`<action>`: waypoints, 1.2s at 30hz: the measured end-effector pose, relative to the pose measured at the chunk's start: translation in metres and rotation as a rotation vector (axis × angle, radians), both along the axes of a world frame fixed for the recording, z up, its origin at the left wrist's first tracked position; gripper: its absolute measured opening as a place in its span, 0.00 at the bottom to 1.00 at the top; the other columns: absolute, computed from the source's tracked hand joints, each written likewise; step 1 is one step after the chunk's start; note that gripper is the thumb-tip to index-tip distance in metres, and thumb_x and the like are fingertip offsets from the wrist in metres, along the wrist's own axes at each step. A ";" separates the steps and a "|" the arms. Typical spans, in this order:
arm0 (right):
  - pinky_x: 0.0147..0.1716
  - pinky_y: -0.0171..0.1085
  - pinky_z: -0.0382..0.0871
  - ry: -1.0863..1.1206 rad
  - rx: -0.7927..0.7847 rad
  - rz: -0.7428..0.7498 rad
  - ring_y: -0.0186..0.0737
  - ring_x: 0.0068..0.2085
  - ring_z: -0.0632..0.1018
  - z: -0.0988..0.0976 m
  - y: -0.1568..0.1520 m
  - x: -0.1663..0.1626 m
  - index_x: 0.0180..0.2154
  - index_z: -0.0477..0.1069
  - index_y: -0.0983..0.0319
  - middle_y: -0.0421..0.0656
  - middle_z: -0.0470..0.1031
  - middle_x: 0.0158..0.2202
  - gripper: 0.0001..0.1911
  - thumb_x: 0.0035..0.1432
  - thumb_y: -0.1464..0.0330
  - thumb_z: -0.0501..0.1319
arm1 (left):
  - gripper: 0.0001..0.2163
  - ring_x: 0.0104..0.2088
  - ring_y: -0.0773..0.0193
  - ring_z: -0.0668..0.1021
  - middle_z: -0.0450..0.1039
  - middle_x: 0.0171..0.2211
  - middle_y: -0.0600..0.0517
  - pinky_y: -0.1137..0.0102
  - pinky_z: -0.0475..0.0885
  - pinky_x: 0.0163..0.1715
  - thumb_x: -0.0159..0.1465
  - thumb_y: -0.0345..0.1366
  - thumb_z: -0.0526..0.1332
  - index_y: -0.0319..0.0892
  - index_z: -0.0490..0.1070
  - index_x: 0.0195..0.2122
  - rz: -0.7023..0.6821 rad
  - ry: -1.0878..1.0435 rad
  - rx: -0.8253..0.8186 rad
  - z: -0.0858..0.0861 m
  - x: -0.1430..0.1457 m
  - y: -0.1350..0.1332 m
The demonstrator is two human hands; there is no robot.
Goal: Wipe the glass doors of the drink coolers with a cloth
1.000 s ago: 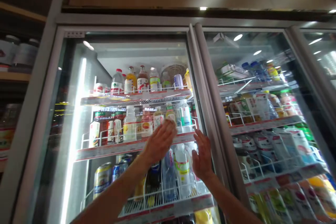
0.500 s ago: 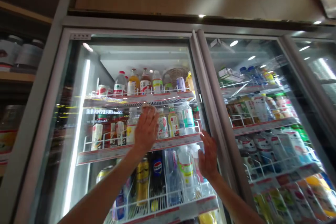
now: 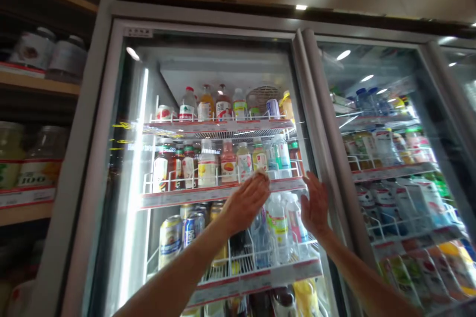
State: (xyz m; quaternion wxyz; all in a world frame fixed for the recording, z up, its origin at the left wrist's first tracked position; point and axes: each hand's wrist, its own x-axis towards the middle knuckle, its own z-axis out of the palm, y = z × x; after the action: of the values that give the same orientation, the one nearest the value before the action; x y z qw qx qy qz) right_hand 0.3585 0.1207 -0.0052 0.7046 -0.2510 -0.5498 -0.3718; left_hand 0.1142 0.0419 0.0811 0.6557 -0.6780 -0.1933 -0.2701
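Observation:
My left hand (image 3: 245,203) lies against the glass door (image 3: 223,67) of a drinks fridge, fingers together. It presses what looks like a pale cloth (image 3: 261,174), only its edge showing at the fingertips. My right hand (image 3: 315,205) is open, palm flat on the same glass close to the door's right frame (image 3: 303,109). Behind the glass, level with my hands, runs the middle shelf of bottles (image 3: 227,163). Below it stand cans (image 3: 171,240) and water bottles (image 3: 277,225).
A second glass-door fridge (image 3: 390,158) full of bottles and pouches adjoins on the right. Wooden shelves (image 3: 40,84) with large jars (image 3: 35,49) stand to the left. A top shelf of bottles (image 3: 223,106) sits above my hands.
My left hand swept left and up across the glass, then came back right and down beside my right hand. My right hand stayed flat near the frame. The view shifted to the left.

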 end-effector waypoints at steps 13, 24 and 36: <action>0.55 0.54 0.57 0.000 0.012 -0.003 0.48 0.60 0.63 0.000 0.002 -0.001 0.59 0.53 0.59 0.51 0.63 0.58 0.23 0.63 0.67 0.44 | 0.18 0.64 0.58 0.52 0.62 0.58 0.48 0.61 0.60 0.60 0.62 0.30 0.52 0.41 0.63 0.54 0.040 0.004 0.024 0.007 -0.027 -0.013; 0.56 0.54 0.56 -0.004 -0.001 -0.034 0.47 0.61 0.61 0.000 0.004 -0.002 0.58 0.54 0.60 0.50 0.64 0.58 0.22 0.63 0.68 0.44 | 0.19 0.64 0.57 0.54 0.61 0.59 0.49 0.60 0.62 0.58 0.61 0.27 0.51 0.42 0.64 0.53 0.033 0.038 0.019 0.001 -0.029 -0.011; 0.55 0.53 0.56 0.016 -0.007 -0.056 0.47 0.60 0.63 -0.001 0.005 -0.004 0.58 0.55 0.59 0.49 0.65 0.57 0.22 0.63 0.67 0.44 | 0.21 0.63 0.55 0.57 0.62 0.57 0.46 0.60 0.64 0.56 0.62 0.28 0.49 0.43 0.58 0.57 0.073 -0.070 0.100 0.015 -0.056 -0.022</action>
State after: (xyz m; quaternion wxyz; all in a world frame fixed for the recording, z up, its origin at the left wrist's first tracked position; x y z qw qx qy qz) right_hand 0.3549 0.1258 -0.0057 0.6974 -0.2719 -0.5382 -0.3873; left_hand 0.0580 0.0201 0.0958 0.6910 -0.6270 -0.2270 -0.2789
